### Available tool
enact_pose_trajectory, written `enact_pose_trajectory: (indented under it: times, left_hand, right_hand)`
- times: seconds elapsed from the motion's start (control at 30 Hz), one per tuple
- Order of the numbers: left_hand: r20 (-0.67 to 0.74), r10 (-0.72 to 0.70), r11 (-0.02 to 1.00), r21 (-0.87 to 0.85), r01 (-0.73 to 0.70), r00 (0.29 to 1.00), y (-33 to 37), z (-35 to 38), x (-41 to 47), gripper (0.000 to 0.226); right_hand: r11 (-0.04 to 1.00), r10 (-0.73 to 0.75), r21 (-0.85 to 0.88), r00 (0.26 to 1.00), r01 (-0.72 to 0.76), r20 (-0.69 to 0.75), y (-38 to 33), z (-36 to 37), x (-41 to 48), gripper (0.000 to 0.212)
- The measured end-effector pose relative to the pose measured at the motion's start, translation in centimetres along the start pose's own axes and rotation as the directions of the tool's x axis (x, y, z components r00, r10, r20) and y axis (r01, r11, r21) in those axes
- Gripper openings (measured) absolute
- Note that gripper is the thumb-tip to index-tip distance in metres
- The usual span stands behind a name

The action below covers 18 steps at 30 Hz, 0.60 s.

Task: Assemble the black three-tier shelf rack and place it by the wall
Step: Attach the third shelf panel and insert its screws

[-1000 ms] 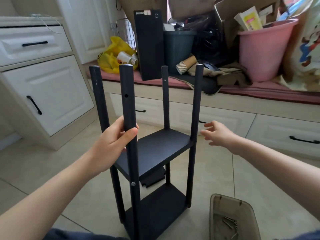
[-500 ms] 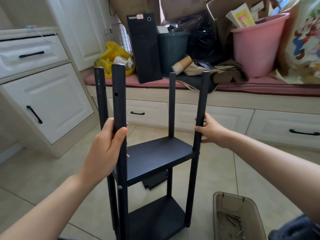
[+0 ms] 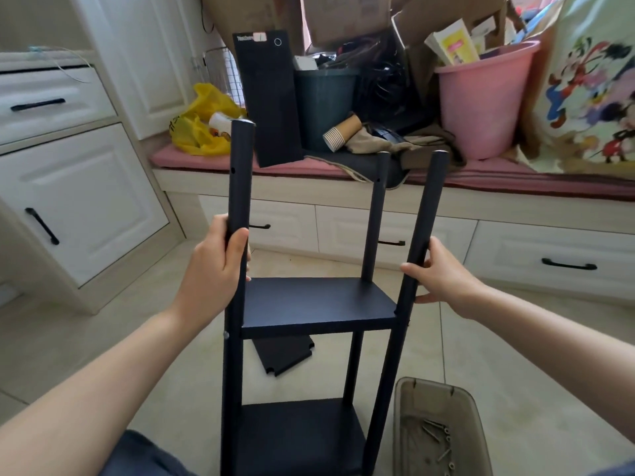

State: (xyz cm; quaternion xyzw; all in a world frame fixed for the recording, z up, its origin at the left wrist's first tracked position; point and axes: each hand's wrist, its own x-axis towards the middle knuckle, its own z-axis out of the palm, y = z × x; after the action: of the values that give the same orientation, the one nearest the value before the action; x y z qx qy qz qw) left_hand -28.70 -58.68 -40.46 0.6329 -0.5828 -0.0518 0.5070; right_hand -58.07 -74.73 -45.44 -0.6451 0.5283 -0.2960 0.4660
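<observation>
The black shelf rack (image 3: 316,304) stands upright on the floor tiles in front of me, with a middle board and a bottom board (image 3: 299,431) fixed between its black posts. The post tops stand bare above the middle board. My left hand (image 3: 216,269) grips the near left post, which hides the post behind it. My right hand (image 3: 439,273) holds the near right post just above the middle board. A loose black shelf board (image 3: 285,355) lies flat on the floor behind the rack.
A clear plastic tub (image 3: 436,424) with several screws sits on the floor at the lower right. White drawers (image 3: 549,259) run under a window seat crowded with a pink bucket (image 3: 481,97), a black box and bags. A white cabinet (image 3: 75,201) stands at left.
My right hand has reached in and taken hold of the near right post. The rack has turned so that its front faces me squarely, and the two left posts now line up.
</observation>
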Motion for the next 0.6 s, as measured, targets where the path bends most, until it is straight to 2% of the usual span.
enact_pose_trajectory:
  times: [0.17,0.6]
  left_hand:
    - [0.041,0.009,1.000,-0.022,-0.008,0.999,1.1,2.6,1.1,0.016]
    - [0.158,0.081,0.993,-0.096,-0.066,0.984,3.0,8.9,2.5,0.022]
  right_hand:
    - [0.999,-0.039,0.002,0.999,0.039,0.011,1.1,-3.5,-2.0,0.031]
    - [0.994,-0.107,-0.034,0.975,0.102,-0.197,4.4,-9.6,-6.9,0.027]
